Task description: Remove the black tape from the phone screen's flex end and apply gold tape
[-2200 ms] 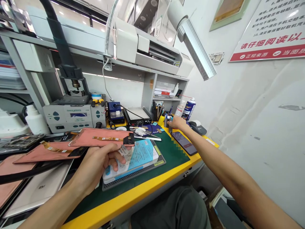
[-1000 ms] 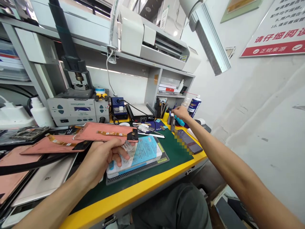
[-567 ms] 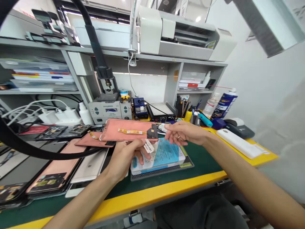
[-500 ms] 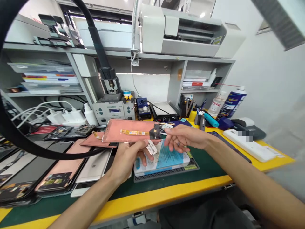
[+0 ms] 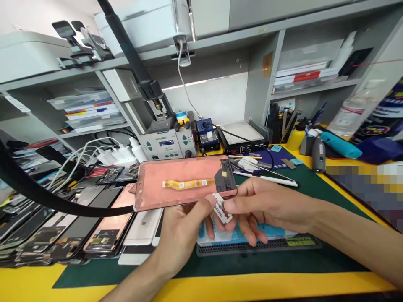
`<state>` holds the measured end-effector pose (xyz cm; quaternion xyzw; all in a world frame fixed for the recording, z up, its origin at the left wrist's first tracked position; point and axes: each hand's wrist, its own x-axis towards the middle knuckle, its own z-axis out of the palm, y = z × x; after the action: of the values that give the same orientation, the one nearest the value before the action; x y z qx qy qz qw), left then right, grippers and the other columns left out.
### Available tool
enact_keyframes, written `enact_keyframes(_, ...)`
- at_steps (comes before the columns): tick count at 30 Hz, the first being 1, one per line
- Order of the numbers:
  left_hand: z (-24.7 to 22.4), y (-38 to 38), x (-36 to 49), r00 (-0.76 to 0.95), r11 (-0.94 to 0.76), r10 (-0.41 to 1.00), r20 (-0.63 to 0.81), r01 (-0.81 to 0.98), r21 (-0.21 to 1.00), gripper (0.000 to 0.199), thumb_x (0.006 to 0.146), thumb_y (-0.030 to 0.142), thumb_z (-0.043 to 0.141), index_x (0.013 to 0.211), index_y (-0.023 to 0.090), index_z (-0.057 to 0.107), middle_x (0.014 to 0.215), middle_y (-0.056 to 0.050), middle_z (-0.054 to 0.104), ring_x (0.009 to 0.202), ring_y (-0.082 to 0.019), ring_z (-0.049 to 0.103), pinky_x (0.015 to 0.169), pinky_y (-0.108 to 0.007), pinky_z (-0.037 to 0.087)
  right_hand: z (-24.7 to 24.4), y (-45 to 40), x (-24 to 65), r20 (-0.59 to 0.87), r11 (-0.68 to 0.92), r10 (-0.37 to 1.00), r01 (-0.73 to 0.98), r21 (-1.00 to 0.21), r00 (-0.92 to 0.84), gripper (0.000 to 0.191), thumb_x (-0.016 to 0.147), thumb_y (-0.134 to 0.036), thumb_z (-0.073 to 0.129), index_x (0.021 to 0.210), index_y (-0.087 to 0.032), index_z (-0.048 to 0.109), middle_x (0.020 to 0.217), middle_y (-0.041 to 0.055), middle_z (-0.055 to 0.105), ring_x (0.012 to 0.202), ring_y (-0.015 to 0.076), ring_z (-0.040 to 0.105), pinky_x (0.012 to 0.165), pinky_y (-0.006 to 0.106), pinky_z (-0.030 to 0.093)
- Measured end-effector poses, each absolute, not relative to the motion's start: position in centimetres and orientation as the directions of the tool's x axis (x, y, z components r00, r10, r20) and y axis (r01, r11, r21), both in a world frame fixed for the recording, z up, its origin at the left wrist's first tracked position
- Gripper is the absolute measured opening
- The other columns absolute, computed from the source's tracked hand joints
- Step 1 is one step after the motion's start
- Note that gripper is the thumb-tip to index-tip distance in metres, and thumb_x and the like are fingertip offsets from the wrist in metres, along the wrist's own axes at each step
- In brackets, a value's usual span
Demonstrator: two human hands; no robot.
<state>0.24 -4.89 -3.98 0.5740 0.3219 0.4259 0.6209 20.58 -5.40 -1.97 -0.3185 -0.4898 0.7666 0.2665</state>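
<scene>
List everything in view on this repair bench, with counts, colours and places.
phone display panel: one, pink-backed, held above the bench
ribbon cable: one, orange, across the panel's back
paper tag: one, white, between the hands
hot air station: one, pale grey, at the bench's back
heating plate: one, black and white, right of the station
teal tool: one, teal, far right
spare panels: several, pink-backed or dark, at left
left hand: one, under the panel
right hand: one, pinching the tag

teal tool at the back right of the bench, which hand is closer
Right. The right hand is nearer, below and left of the teal tool; the left hand is farther left, under the pink-backed phone screen.
</scene>
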Motion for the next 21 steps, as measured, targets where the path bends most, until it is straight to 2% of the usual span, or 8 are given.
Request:
enact_keyframes(5, -3.8, -5.5, 0.3, 0.473, 0.017, 0.880, 0.048, -0.131, 0.991, 0.029, 0.096, 0.036, 0.061, 0.083, 0.014, 0.077, 0.069, -0.004, 0.068, 0.059, -0.013, 0.058, 0.050, -0.022, 0.051, -2.1, -6.6, 20.6, -0.221, -0.379, 0.766, -0.146, -0.914, -0.604, 0.038, 0.087, -0.045, 0.075, 0.080, -0.008, 0.073, 0.067, 0.0053, 0.070, 0.048, 0.0088, 0.064, 0.042, 0.014, 0.049)
enact_keyframes(12, -3.3, -6.0, 0.6, 0.501, 0.103, 0.865, -0.037, -0.105, 0.989, 0.037, 0.098, 0.038, 0.057, 0.074, 0.014, 0.074, 0.069, -0.006, 0.071, 0.061, -0.016, 0.064, 0.053, -0.025, 0.052, -2.5, -7.1, 20.2, -0.213, -0.371, 0.815, -0.202, -0.907, -0.539, 0.037, 0.084, -0.044, 0.077, 0.075, -0.009, 0.072, 0.058, 0.0051, 0.069, 0.045, 0.0087, 0.060, 0.042, 0.015, 0.050)
enact_keyframes(16, -3.5, -6.0, 0.8, 0.461, 0.123, 0.885, -0.067, -0.092, 0.988, 0.048, 0.100, 0.043, 0.050, 0.074, 0.012, 0.076, 0.069, -0.010, 0.072, 0.058, -0.017, 0.063, 0.054, -0.027, 0.051, -2.6, -7.1, 20.2, -0.222, -0.373, 0.839, -0.227, -0.900, -0.497, 0.039, 0.084, -0.045, 0.077, 0.068, -0.010, 0.069, 0.056, 0.0052, 0.069, 0.041, 0.0079, 0.058, 0.041, 0.015, 0.050)
enact_keyframes(21, -3.8, -6.0, 1.0, 0.432, 0.156, 0.897, -0.097, -0.103, 0.982, 0.049, 0.097, 0.047, 0.053, 0.070, 0.013, 0.076, 0.062, -0.009, 0.069, 0.056, -0.018, 0.062, 0.052, -0.027, 0.050, -2.8, -7.3, 20.0, -0.237, -0.346, 0.869, -0.191, -0.919, -0.435, 0.039, 0.087, -0.044, 0.073, 0.066, -0.012, 0.068, 0.053, 0.0066, 0.068, 0.040, 0.0088, 0.058, 0.042, 0.016, 0.050)
